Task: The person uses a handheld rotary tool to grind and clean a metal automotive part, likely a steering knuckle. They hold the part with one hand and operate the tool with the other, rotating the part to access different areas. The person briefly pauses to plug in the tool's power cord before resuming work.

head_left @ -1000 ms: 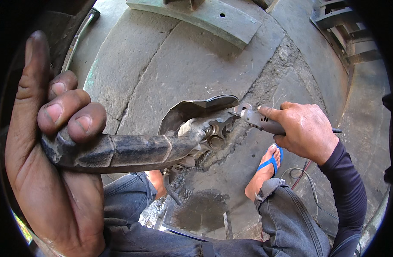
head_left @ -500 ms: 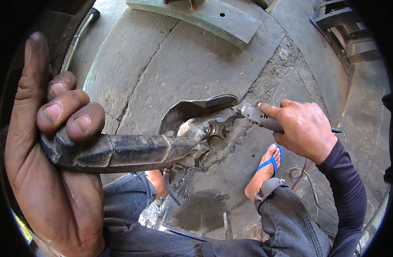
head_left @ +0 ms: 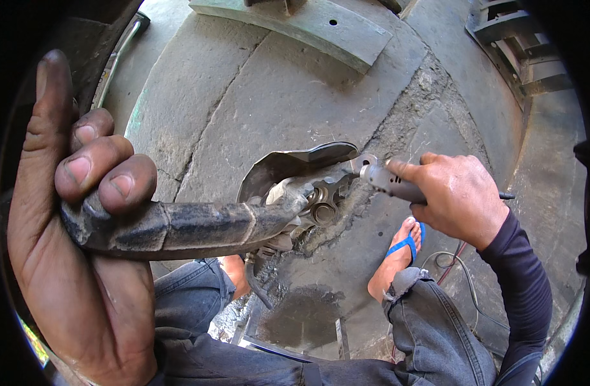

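Observation:
In my left hand [head_left: 92, 270] is the near end of a thick, worn black metal arm [head_left: 198, 226]; several fingers curl over it while one points upward. The arm leads to a greasy metal vehicle part [head_left: 292, 193] with round ringed openings [head_left: 322, 212]. A thin curved metal shield [head_left: 269, 168] stands behind that part. My right hand [head_left: 459, 193] is closed around a slim grey rotary tool [head_left: 398, 185]. Its front end is at a rounded metal lug [head_left: 367, 161] on the part's right end. Whether the tip touches the lug I cannot tell.
Below the part lies cracked concrete floor [head_left: 211, 141] with a dark wet patch [head_left: 301, 315]. A heavy curved metal plate [head_left: 308, 26] lies at the far side, and a dark metal frame [head_left: 526, 58] at far right. Cables [head_left: 465, 270] run beside my sandalled foot [head_left: 404, 248].
My right hand and the rotary tool have shifted slightly right and down, so the lug's round hole now shows. The left hand and the black arm have barely moved.

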The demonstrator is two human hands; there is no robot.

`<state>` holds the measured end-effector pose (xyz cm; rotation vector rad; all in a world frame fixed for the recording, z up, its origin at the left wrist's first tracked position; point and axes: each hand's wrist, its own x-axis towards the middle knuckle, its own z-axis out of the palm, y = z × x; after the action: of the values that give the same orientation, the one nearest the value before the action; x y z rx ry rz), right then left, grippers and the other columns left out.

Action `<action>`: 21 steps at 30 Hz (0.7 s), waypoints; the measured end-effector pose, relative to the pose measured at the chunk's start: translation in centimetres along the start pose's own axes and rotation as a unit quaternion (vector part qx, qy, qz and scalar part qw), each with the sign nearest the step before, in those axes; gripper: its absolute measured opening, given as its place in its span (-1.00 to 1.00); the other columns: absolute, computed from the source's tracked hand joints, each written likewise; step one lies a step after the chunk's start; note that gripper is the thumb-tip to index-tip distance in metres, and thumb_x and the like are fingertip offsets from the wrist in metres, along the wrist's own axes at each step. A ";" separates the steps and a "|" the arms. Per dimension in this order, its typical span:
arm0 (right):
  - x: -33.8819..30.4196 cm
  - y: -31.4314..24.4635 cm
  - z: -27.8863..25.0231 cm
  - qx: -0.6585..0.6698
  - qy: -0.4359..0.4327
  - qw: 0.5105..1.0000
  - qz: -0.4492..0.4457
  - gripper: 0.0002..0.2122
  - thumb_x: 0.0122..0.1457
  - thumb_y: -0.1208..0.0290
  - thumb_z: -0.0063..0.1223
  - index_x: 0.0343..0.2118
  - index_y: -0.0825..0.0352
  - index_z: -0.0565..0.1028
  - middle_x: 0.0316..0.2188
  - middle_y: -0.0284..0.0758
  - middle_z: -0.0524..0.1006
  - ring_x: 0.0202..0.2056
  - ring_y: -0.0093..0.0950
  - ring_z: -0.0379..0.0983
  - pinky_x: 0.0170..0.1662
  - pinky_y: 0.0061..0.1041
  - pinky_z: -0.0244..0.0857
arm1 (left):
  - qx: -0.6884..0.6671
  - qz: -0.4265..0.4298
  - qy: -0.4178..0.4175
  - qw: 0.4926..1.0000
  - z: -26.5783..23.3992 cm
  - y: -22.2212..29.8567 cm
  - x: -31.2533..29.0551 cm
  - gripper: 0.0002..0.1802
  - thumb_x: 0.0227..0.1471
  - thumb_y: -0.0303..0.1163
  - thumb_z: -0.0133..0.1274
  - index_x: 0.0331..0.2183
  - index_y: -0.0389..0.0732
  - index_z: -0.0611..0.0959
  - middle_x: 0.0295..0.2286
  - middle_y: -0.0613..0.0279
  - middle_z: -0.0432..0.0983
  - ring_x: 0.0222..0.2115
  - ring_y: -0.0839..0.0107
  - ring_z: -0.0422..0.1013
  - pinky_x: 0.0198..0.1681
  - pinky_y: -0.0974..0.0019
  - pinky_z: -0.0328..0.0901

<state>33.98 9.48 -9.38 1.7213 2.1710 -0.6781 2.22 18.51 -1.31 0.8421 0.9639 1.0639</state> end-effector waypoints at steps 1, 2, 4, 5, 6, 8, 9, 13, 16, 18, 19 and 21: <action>-0.1 -0.1 0.0 0.002 -0.009 1.000 -0.008 -0.51 -0.10 0.54 0.29 0.01 0.21 0.68 -0.41 -0.15 0.67 -0.35 -0.18 0.68 -0.27 -0.22 0.56 | -0.049 0.015 -0.001 0.999 0.0 -0.9 -0.1 -0.69 0.53 -0.23 -0.20 0.06 -0.26 0.41 -0.43 0.33 0.41 -0.42 0.57 0.42 -0.23 0.44 0.52; 0.0 0.0 0.1 0.004 0.002 1.000 -0.001 -0.51 -0.10 0.54 0.29 0.01 0.21 0.68 -0.41 -0.15 0.67 -0.35 -0.18 0.68 -0.27 -0.22 0.56 | -0.054 0.012 -0.002 0.998 -0.2 -0.5 0.0 -0.69 0.53 -0.24 -0.21 0.07 -0.27 0.41 -0.43 0.33 0.41 -0.42 0.57 0.42 -0.23 0.44 0.52; 0.2 0.1 0.1 -0.010 0.020 1.000 0.007 -0.51 -0.11 0.55 0.29 0.00 0.21 0.68 -0.42 -0.15 0.67 -0.36 -0.18 0.68 -0.27 -0.23 0.56 | -0.019 -0.012 -0.004 1.000 -0.7 -0.1 0.1 -0.68 0.54 -0.24 -0.21 0.08 -0.28 0.41 -0.42 0.32 0.42 -0.42 0.57 0.42 -0.23 0.45 0.51; 0.2 0.1 0.2 -0.003 0.013 1.000 0.008 -0.52 -0.11 0.55 0.29 0.00 0.21 0.68 -0.42 -0.15 0.67 -0.36 -0.18 0.68 -0.27 -0.23 0.56 | 0.003 -0.024 -0.005 1.000 -1.0 0.2 0.1 -0.68 0.54 -0.24 -0.21 0.07 -0.28 0.41 -0.42 0.32 0.42 -0.42 0.57 0.43 -0.23 0.45 0.51; 0.2 0.1 0.2 -0.003 0.007 1.000 0.011 -0.52 -0.11 0.54 0.29 -0.01 0.21 0.68 -0.42 -0.15 0.67 -0.36 -0.18 0.68 -0.27 -0.23 0.56 | 0.026 -0.036 -0.007 0.999 -1.4 0.6 0.2 -0.68 0.54 -0.24 -0.21 0.07 -0.28 0.41 -0.42 0.32 0.42 -0.42 0.57 0.43 -0.23 0.45 0.51; 0.2 0.2 0.2 0.001 0.004 1.000 0.009 -0.52 -0.11 0.54 0.29 -0.01 0.21 0.69 -0.42 -0.15 0.67 -0.37 -0.18 0.68 -0.28 -0.23 0.56 | 0.031 -0.040 -0.010 0.999 -2.2 1.1 0.2 -0.69 0.54 -0.23 -0.21 0.06 -0.27 0.41 -0.42 0.32 0.43 -0.42 0.56 0.44 -0.22 0.45 0.52; 0.2 0.2 0.2 0.005 0.007 1.000 0.005 -0.52 -0.11 0.54 0.29 -0.01 0.21 0.69 -0.42 -0.15 0.67 -0.37 -0.18 0.68 -0.28 -0.23 0.56 | 0.030 -0.042 -0.011 0.999 -2.5 1.2 0.2 -0.69 0.54 -0.23 -0.21 0.05 -0.27 0.41 -0.43 0.32 0.43 -0.41 0.56 0.44 -0.22 0.45 0.52; 0.3 0.0 0.1 -0.018 0.012 1.000 0.005 -0.54 -0.10 0.54 0.29 -0.02 0.21 0.69 -0.43 -0.15 0.67 -0.37 -0.17 0.68 -0.28 -0.22 0.55 | 0.025 -0.042 -0.018 0.999 -2.7 0.9 0.4 -0.68 0.53 -0.22 -0.19 0.06 -0.27 0.41 -0.42 0.31 0.44 -0.41 0.54 0.45 -0.21 0.43 0.54; 0.3 -0.3 0.1 0.007 -0.026 1.000 0.004 -0.55 -0.09 0.54 0.28 -0.02 0.21 0.69 -0.44 -0.14 0.66 -0.38 -0.16 0.68 -0.28 -0.22 0.55 | 0.054 -0.044 -0.013 0.997 -1.8 1.1 0.0 -0.70 0.52 -0.19 -0.15 0.00 -0.25 0.41 -0.44 0.31 0.44 -0.41 0.53 0.46 -0.21 0.43 0.54; 0.4 -0.4 0.1 -0.004 -0.015 1.000 0.012 -0.45 -0.12 0.51 0.33 0.07 0.18 0.65 -0.41 -0.16 0.64 -0.35 -0.18 0.67 -0.26 -0.20 0.53 | 0.057 -0.043 -0.007 0.997 -1.4 1.2 -0.1 -0.70 0.51 -0.19 -0.14 -0.03 -0.25 0.40 -0.44 0.31 0.43 -0.41 0.52 0.46 -0.21 0.44 0.54; 0.5 -0.4 0.1 -0.025 -0.020 0.999 0.028 -0.39 -0.13 0.49 0.35 0.12 0.16 0.64 -0.39 -0.17 0.62 -0.33 -0.18 0.66 -0.25 -0.20 0.51 | 0.047 -0.039 -0.005 0.998 -1.4 1.1 0.0 -0.71 0.51 -0.19 -0.14 -0.02 -0.25 0.40 -0.44 0.31 0.43 -0.41 0.53 0.46 -0.22 0.44 0.54; 0.5 -0.5 0.3 -0.003 -0.005 1.000 -0.002 -0.50 -0.10 0.52 0.30 0.03 0.19 0.67 -0.44 -0.15 0.65 -0.36 -0.17 0.68 -0.29 -0.22 0.54 | 0.042 -0.035 -0.005 0.998 -1.5 1.1 0.2 -0.71 0.51 -0.20 -0.14 -0.01 -0.25 0.41 -0.44 0.31 0.43 -0.42 0.53 0.46 -0.23 0.44 0.54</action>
<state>33.35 9.65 -9.83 1.7075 2.1692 -0.6780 0.49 19.18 -0.92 0.8741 1.0287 0.9637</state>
